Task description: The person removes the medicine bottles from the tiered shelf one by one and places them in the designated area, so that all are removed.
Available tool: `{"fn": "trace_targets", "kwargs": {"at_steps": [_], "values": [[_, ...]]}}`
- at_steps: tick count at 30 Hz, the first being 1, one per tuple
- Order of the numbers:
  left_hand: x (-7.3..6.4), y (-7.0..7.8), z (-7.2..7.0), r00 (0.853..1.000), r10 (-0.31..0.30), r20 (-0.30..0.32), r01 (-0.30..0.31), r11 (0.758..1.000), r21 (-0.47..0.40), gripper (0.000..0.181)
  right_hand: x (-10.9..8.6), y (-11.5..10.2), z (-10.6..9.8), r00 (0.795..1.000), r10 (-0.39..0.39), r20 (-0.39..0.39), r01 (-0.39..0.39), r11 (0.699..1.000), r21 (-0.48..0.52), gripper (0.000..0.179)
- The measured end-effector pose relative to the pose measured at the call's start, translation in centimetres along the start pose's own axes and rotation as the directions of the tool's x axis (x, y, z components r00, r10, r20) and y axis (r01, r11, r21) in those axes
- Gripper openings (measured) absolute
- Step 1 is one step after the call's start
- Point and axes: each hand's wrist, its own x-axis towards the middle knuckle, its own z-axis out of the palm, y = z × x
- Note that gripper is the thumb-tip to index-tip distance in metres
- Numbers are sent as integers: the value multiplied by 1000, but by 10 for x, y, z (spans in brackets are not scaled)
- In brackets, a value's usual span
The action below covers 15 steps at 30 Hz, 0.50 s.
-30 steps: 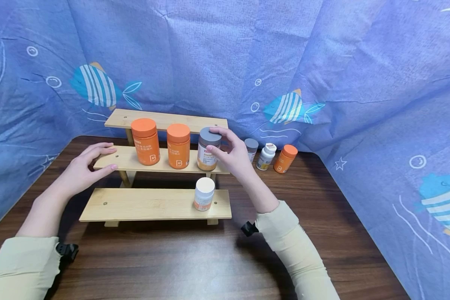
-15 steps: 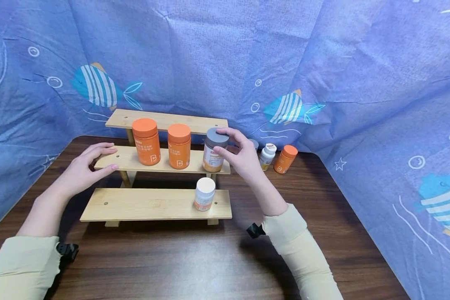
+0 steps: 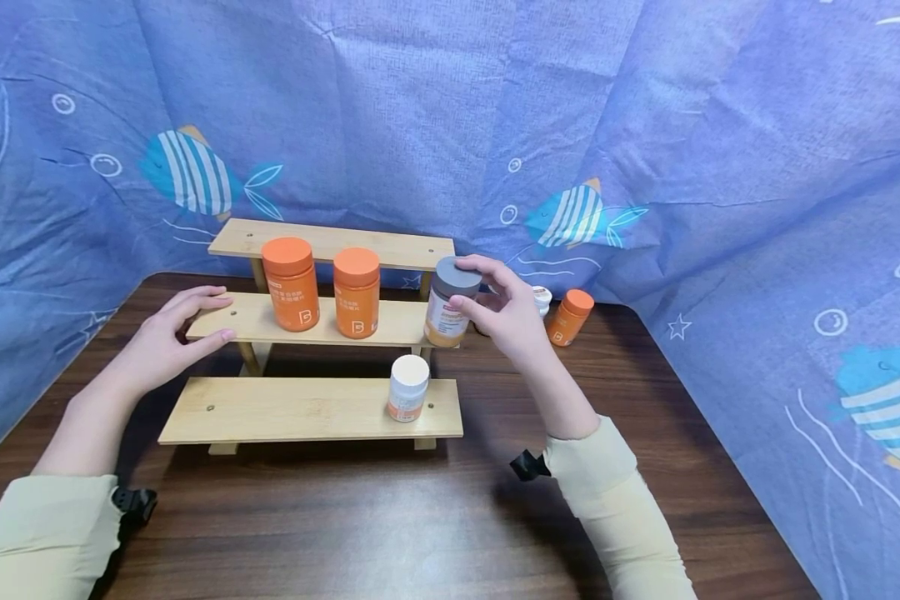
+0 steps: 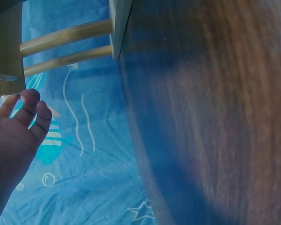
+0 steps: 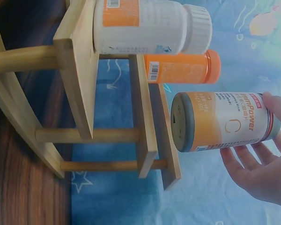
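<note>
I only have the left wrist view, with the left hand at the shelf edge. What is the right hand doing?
Observer: The right hand grips a grey-lidded jar.
Operator: Is the jar resting on the middle shelf?
Observer: No, the right wrist view shows a gap between its base and that shelf.
Operator: What is on the lowest shelf?
Observer: A white bottle stands near its right end.

Jar [image 3: 444, 317]: grey lid on, white-and-orange label, big C, tipped a little, held up by right hand [image 3: 506, 312] near right end of middle board [image 3: 401, 323]. Stand [image 3: 285, 408]: wood, three steps, left end held by left hand [image 3: 168, 333].
</note>
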Motion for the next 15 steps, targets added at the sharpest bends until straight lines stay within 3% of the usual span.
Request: {"fn": "trace_targets", "kwargs": {"at_steps": [15], "values": [[0,-1,0,1000,-3,2,3,1000,1,50,-14,8,-26,998,15,-57,-14,1000,11,42]]}}
